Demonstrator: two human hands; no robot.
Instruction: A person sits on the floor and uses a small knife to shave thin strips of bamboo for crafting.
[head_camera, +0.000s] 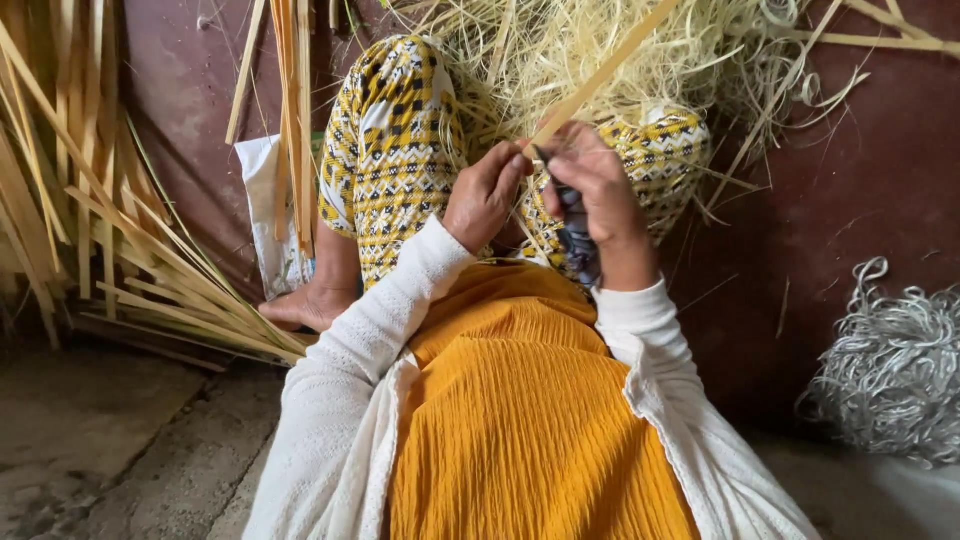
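I sit on the floor with my knees drawn up, in yellow patterned trousers and a white cardigan. My left hand (485, 195) pinches the near end of a long pale bamboo strip (600, 75) that runs up and to the right. My right hand (590, 185) is closed around a dark knife (572, 225), its blade tip set against the strip's end between both hands. A heap of thin pale shavings (600, 50) lies over my right knee.
Several flat bamboo strips (120, 230) lean and lie in a bundle at the left. More strips (292, 100) stand by my left leg near a white bag (265, 210). A grey tangle of cord-like shavings (890, 370) sits at the right. The floor is dark red.
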